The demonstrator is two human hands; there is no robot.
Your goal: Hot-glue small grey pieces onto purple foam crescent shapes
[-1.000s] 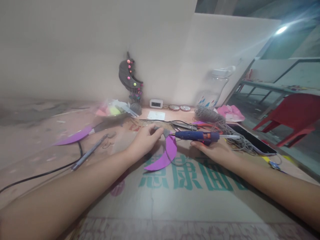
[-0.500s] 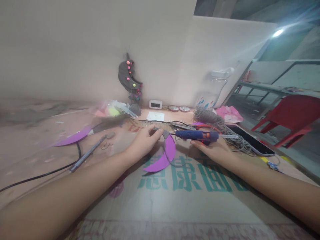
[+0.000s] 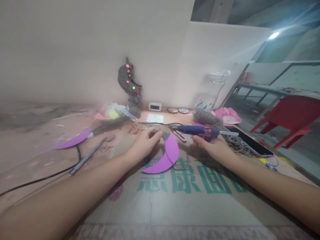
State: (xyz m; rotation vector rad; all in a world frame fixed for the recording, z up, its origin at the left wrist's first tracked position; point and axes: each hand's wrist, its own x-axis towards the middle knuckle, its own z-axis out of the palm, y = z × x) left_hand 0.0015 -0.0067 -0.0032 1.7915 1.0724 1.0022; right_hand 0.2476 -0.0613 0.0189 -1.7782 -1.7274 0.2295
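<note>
My left grip [image 3: 147, 141] pinches the yarn-wrapped tip of the purple crescent [image 3: 172, 150]; my right [image 3: 208, 143], holding the glue gun [image 3: 200, 130], should dab thinly beside it.

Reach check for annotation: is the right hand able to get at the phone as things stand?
Likely not for a grip: the phone looks close, but the right hand holds the glue gun, and grey yarn tangles along the phone's left edge.

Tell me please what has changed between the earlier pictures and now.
The right hand has moved the glue gun slightly forward and right, away from the purple crescent, which has turned a little, showing more of its face. Nothing was let go: the left hand still pinches the crescent's grey end.
</note>
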